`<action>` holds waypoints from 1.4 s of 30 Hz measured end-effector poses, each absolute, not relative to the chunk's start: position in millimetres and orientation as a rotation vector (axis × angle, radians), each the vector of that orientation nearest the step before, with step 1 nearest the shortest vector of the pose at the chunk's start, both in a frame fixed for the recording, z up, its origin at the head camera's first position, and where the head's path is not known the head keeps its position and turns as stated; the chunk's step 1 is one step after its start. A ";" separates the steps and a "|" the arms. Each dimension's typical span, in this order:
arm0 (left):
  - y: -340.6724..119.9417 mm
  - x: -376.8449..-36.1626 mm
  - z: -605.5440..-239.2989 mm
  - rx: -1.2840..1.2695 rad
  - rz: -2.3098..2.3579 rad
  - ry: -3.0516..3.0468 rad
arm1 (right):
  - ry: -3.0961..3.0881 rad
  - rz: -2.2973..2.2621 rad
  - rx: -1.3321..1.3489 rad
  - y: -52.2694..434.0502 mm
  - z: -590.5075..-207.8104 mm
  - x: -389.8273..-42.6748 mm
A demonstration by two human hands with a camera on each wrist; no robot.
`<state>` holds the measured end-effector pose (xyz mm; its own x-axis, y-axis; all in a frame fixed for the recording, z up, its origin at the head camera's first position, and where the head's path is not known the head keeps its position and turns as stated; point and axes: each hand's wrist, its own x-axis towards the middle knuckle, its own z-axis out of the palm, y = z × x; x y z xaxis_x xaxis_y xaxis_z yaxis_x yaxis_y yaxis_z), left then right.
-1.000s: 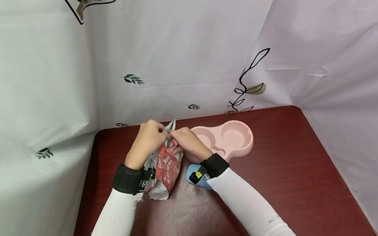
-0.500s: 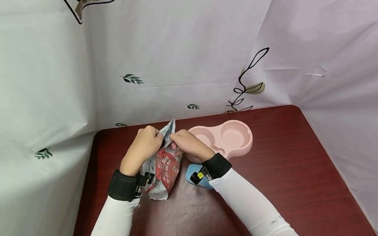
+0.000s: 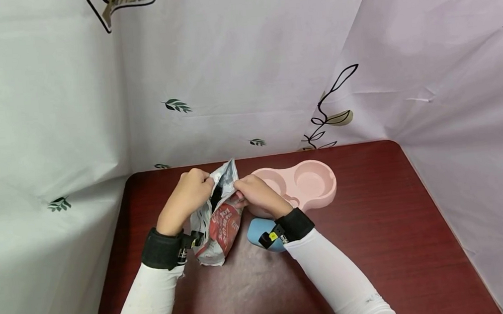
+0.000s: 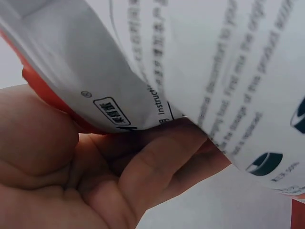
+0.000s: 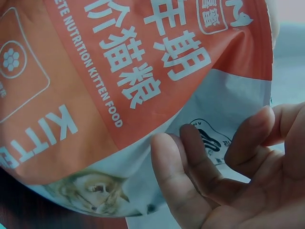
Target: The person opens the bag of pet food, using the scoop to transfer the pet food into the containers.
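Note:
A red and silver kitten food bag (image 3: 218, 219) stands on the dark red table (image 3: 376, 246), its top pulled apart into a dark opening. My left hand (image 3: 190, 193) pinches the left lip of the bag's mouth; my right hand (image 3: 254, 192) pinches the right lip. The left wrist view shows the bag's white printed back (image 4: 214, 71) over my curled fingers (image 4: 157, 167). The right wrist view shows the bag's orange front (image 5: 109, 95) with my fingers (image 5: 200, 176) curled against its lower edge.
A pink double-bowl pet feeder (image 3: 303, 185) sits just right of the bag. A light blue object (image 3: 258, 233) lies under my right wrist. White and lilac patterned cloth (image 3: 244, 78) hangs round the table's back and sides.
My hands have drawn apart, the left going left and the right going right. The bag's top, pinched together a second ago, now gapes.

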<state>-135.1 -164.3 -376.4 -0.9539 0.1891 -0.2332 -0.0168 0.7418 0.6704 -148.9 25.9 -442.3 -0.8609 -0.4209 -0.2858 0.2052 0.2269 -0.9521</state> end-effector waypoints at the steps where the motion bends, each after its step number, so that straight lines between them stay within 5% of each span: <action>1: -164.7 -134.9 -376.4 0.132 1.033 2.654 | 2.020 -1.681 -0.196 27.7 -443.3 -148.7; 42: -178.8 -129.0 -376.5 0.145 1.010 2.700 | 1.884 -1.646 -0.284 46.6 -437.4 -128.7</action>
